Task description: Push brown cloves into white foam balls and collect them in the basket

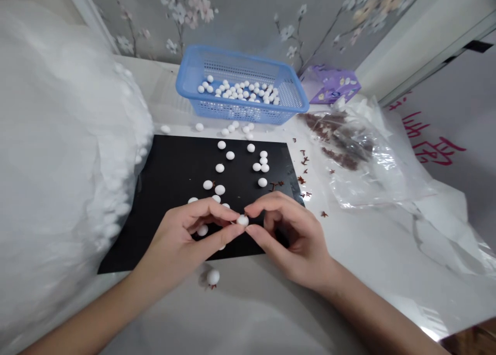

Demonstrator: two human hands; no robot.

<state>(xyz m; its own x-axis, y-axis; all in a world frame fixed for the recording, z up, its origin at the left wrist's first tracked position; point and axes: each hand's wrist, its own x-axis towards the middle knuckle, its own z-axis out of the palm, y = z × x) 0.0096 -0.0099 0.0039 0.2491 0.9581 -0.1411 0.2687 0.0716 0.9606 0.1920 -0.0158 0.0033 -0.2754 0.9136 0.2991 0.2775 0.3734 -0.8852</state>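
Note:
My left hand [189, 236] and my right hand [290, 241] meet over the black mat [174, 158], their fingertips pinching a small white foam ball [242, 220] from either side. A tiny brown star-shaped piece [245, 213] shows at the top of the ball, by my right index fingertip. Several loose white balls lie on the mat around my hands. Below the mat's front edge, a finished-looking white ball with brown bits [213, 277] rests on the white table [387, 262], near my left wrist.
A blue plastic basket [240, 112] holds many white balls, with several more scattered before it. To the right lies a clear plastic bag [360, 174] of brown pieces, some strewn nearby. A bulging white bag [58, 164] fills the left side; a purple tissue box [329, 85] stands behind.

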